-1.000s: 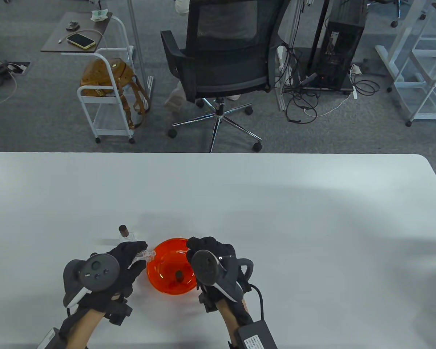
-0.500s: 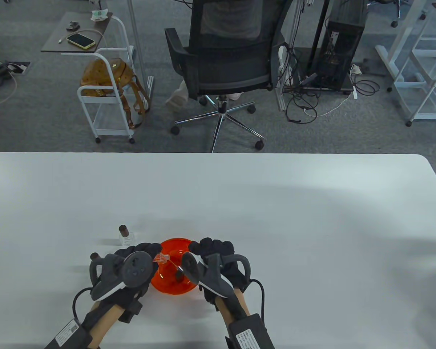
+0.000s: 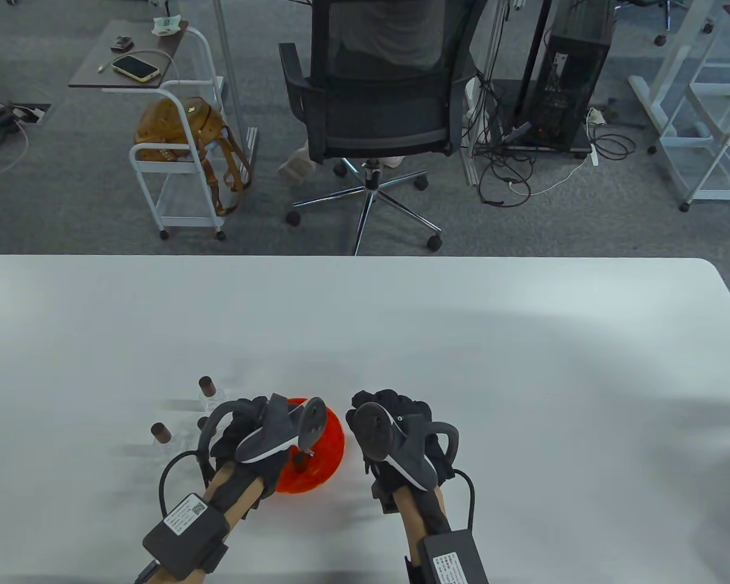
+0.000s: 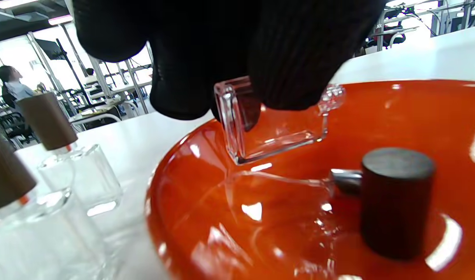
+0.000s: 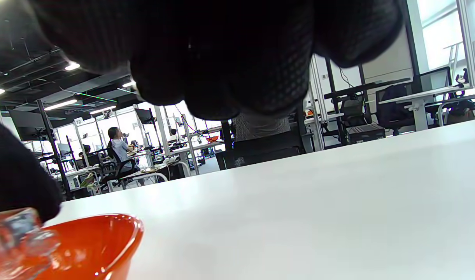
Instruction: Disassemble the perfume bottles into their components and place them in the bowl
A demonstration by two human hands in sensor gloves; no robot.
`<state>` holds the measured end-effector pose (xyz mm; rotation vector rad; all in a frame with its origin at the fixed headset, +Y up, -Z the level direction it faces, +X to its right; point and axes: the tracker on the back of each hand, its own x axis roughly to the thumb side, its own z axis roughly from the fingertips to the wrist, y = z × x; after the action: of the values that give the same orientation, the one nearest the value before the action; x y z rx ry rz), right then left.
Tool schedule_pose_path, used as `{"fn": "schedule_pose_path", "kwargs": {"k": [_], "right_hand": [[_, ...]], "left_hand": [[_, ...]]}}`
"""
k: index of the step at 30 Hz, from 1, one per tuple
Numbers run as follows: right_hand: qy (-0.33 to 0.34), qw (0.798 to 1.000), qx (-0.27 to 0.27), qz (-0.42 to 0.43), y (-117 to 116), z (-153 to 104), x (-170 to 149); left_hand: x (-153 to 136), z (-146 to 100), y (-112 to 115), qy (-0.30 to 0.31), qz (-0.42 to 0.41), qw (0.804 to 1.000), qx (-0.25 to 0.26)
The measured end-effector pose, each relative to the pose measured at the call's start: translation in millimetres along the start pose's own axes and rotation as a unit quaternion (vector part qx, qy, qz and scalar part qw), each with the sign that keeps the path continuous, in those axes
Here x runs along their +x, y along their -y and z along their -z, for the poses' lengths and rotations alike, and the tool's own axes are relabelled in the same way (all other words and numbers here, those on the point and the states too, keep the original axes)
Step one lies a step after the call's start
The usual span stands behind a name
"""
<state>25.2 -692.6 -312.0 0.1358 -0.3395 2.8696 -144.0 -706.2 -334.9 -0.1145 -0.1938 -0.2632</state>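
A clear glass bottle body (image 4: 274, 128) was held tilted over the orange bowl (image 4: 206, 217), where a dark cap (image 4: 395, 202) stood upright; two brown-capped bottles (image 3: 161, 438) were left beside it.

Capped bottles (image 3: 160, 433) crowd bowl (image 3: 334, 439) left; table (image 3: 523, 377) right open

A white table (image 3: 401, 328) with a rounded far right corner carries everything, and its things sit close to the near edge, left of the middle. An orange translucent bowl (image 3: 334, 447) rests directly on it there. Just left of the bowl stand two clear glass perfume bottles with brown caps, one (image 3: 207, 392) farther from the near edge and one (image 3: 160, 435) nearer the left edge; a third brown cap (image 3: 202, 422) shows between them, mostly hidden.
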Motion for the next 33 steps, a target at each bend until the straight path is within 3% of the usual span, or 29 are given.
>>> {"fn": "schedule_pose_path", "kwargs": {"k": [5, 15, 20, 25, 27, 30, 33], "right_hand": [[-0.004, 1.000, -0.004, 0.008, 3.4, -0.3, -2.4], [-0.006, 1.000, 0.004, 0.016, 3.6, 0.0, -4.1], [-0.008, 1.000, 0.011, 0.015, 3.2, -0.1, -4.7], [-0.008, 1.000, 0.018, 0.011, 3.4, -0.6, -4.5], [-0.007, 1.000, 0.021, 0.007, 3.4, -0.6, -4.3], [-0.008, 1.000, 0.026, 0.006, 2.7, -0.7, -4.2], [-0.010, 0.999, 0.032, 0.005, 1.9, -0.9, -4.5]], "left_hand": [[9.5, 14.6, 4.5, -0.001, 0.020, 1.000, -0.017], [16.8, 18.4, 14.1, 0.012, 0.027, 0.998, -0.050], [2.4, 3.6, -7.6, 0.005, -0.010, 1.000, -0.027], [-56.3, -27.9, -47.7, -0.024, -0.088, 0.995, 0.026], [-99.2, -44.6, -54.8, -0.051, -0.124, 0.990, 0.054], [-150.2, -60.8, -41.5, -0.070, -0.187, 0.977, 0.071], [-183.7, -70.9, -13.3, -0.097, -0.228, 0.968, 0.048]]}}
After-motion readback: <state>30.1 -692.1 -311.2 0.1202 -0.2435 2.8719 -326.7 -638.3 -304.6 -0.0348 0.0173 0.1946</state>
